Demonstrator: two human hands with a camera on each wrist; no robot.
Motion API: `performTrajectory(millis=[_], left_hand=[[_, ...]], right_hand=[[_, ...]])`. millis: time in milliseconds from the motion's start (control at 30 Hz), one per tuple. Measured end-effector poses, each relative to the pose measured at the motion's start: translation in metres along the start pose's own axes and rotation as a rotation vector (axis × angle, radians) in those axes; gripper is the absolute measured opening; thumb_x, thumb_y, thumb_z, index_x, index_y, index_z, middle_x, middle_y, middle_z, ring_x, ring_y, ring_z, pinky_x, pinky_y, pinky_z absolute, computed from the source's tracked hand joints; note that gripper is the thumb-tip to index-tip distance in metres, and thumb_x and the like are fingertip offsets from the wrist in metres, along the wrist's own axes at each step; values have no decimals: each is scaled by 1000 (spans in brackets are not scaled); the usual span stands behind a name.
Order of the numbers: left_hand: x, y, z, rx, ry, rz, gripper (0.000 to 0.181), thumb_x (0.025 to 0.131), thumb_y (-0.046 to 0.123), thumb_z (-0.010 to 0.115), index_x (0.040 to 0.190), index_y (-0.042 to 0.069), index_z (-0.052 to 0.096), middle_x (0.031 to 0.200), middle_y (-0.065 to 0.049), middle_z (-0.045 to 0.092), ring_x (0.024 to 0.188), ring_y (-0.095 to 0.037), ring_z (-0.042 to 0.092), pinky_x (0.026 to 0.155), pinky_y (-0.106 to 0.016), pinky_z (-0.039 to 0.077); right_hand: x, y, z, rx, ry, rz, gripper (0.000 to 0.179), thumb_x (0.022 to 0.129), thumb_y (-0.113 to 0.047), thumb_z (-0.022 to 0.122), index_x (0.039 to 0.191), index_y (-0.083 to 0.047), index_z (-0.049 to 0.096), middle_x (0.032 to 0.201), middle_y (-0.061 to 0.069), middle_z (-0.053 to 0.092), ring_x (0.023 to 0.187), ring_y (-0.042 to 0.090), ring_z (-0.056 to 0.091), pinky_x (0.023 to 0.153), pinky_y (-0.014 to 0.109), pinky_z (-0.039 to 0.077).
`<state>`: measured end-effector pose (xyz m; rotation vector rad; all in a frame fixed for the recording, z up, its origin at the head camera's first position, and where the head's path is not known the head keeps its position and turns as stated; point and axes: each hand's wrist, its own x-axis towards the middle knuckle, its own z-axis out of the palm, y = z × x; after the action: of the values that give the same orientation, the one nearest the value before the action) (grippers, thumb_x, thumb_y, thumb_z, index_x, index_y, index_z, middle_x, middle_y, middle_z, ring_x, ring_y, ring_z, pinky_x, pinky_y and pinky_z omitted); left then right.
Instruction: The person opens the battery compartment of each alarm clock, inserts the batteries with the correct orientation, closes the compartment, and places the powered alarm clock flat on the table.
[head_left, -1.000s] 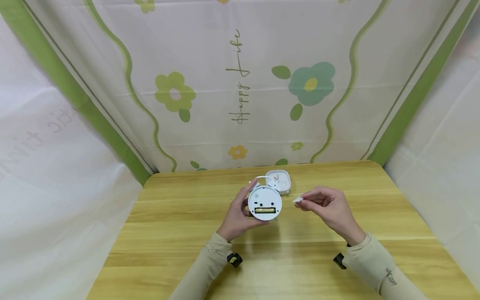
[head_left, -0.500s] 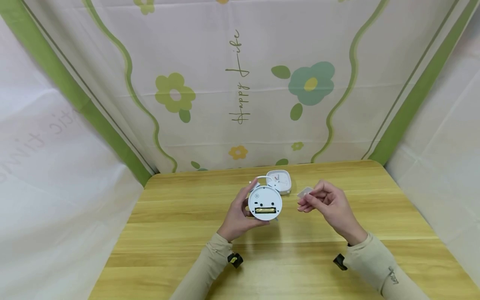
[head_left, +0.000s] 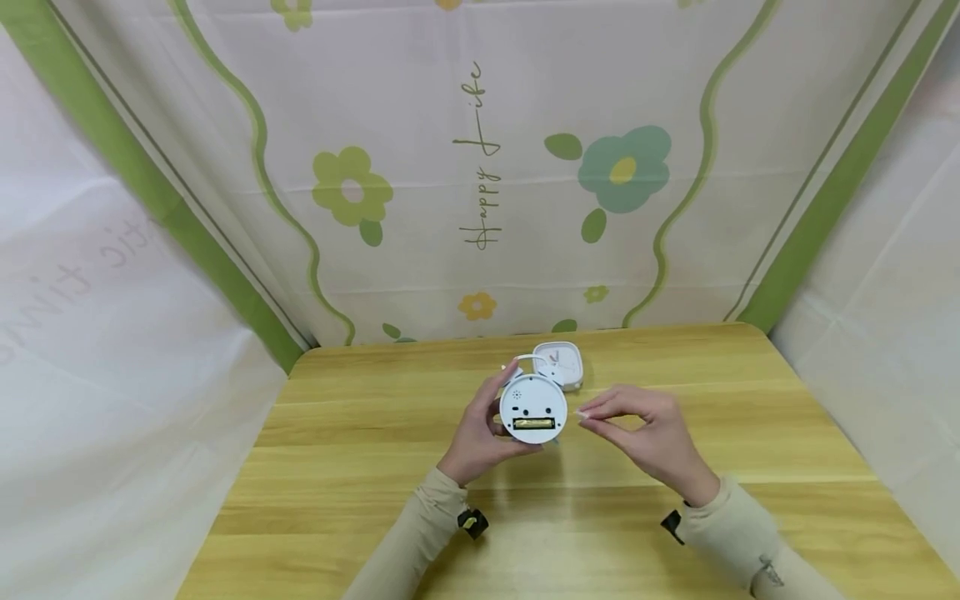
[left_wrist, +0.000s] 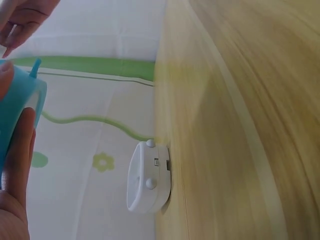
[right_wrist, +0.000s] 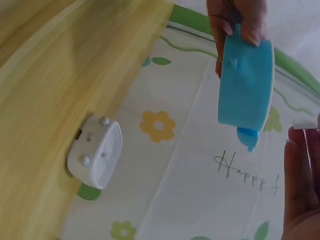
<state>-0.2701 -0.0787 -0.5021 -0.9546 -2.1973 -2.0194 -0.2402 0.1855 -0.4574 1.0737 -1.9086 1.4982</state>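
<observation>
My left hand (head_left: 480,429) grips a round twin-bell alarm clock (head_left: 533,396), its white back turned toward me. The blue side of the alarm clock (left_wrist: 17,107) shows in the left wrist view. Low on the back, an uncovered battery slot holds a gold battery (head_left: 534,423). Just right of the clock, my right hand (head_left: 648,433) pinches a small white battery cover (head_left: 582,414) between thumb and fingertips. In the right wrist view the battery cover (right_wrist: 305,125) is a thin white piece, apart from the clock.
A white squarish clock (head_left: 558,364) stands on the wooden table (head_left: 360,467) behind the held one, partly overlapped by it in the head view. A flowered curtain (head_left: 420,167) hangs behind the table's back edge, and white cloth (head_left: 112,400) closes off the sides.
My right hand first drew back and tilted the battery cover flat side to view, then moved left toward the alarm clock, turning it edge-on. My left hand and the clock have barely moved.
</observation>
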Motion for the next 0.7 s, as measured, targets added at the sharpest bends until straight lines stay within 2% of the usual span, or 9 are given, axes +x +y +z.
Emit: performTrajectory(millis=[100, 200, 300, 400, 467, 533, 600, 700], left_hand=[[1, -1, 1, 29, 14, 19, 118, 72, -8, 90, 166, 22, 26, 151, -12, 42, 122, -33, 62, 82, -37, 66], [1, -2, 1, 44, 29, 25, 117, 72, -7, 90, 166, 23, 26, 150, -12, 43, 122, -35, 63, 82, -37, 66], [1, -2, 2, 56, 45, 24, 117, 72, -7, 91, 166, 21, 26, 147, -11, 44, 121, -36, 63, 82, -37, 66], [1, 0, 3, 88, 72, 27, 115, 72, -4, 92, 165, 23, 30, 144, -10, 46, 115, -31, 66, 81, -34, 66], [0, 2, 5, 112, 93, 41, 114, 71, -2, 93, 164, 25, 33, 142, -9, 47, 111, -27, 66, 80, -33, 66], [-1, 4, 7, 139, 111, 67, 112, 70, 0, 94, 162, 26, 36, 140, -9, 48, 110, -25, 66, 79, -31, 66], [-2, 5, 9, 166, 126, 108, 110, 70, 1, 95, 161, 23, 38, 139, -11, 49, 111, -26, 65, 77, -30, 66], [-4, 7, 13, 220, 142, 166, 106, 71, 2, 95, 160, 17, 40, 137, -13, 49, 113, -27, 64, 76, -28, 66]], right_hand=[[4, -1, 10, -66, -27, -139, 38, 67, 18, 86, 96, -6, 80, 91, 9, 79, 85, 16, 75, 80, 18, 62], [6, -1, 18, -123, -32, -218, 25, 73, 7, 88, 93, -6, 81, 87, 6, 78, 79, 17, 74, 78, 17, 61], [7, -1, 24, -171, -33, -262, 15, 77, -1, 88, 89, -9, 82, 83, 2, 77, 72, 13, 68, 69, 13, 56], [8, -1, 29, -236, -51, -283, 9, 80, -5, 87, 86, -10, 82, 79, -2, 74, 68, 10, 60, 60, 12, 48], [9, -2, 31, -308, -78, -296, 3, 88, -10, 82, 85, -11, 81, 79, -3, 73, 68, 10, 57, 59, 13, 47], [8, -2, 34, -388, -108, -319, 17, 98, -18, 73, 85, -11, 81, 80, -3, 73, 70, 11, 58, 60, 16, 50], [8, -3, 37, -464, -136, -344, 32, 106, -24, 61, 84, -11, 80, 81, -2, 73, 74, 14, 62, 63, 20, 55], [7, -4, 40, -545, -164, -378, 42, 110, -26, 50, 84, -10, 80, 82, -1, 72, 78, 17, 66, 67, 23, 60]])
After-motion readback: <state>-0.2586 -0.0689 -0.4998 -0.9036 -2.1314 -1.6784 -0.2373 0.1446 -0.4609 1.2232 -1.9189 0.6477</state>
